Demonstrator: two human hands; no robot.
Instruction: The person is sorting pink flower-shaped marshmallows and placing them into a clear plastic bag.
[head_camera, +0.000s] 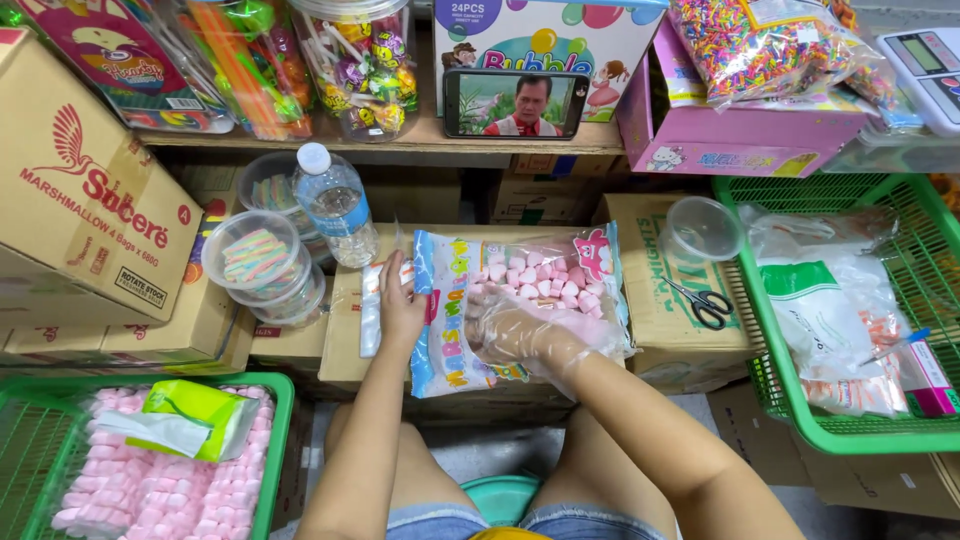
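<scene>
Marshmallow bag (520, 300): clear film with a multicoloured printed edge; contents pink and white. Right hand (510, 330): covered by a transparent glove. Baskets (900, 435): green mesh. Scissors (703, 302): black handles. Water bottle (335, 205): clear, white cap. Round tubs (255, 255): clear, holding pastel-striped candy. Cartons (80, 190): brown with red print.

a wooden shelf (400, 140) runs across the top, crowded with candy jars and boxes. below the shelf stand stacked cardboard boxes (90, 200); green plastic baskets (900, 430) sit lower, on a grey floor (500, 455).
</scene>
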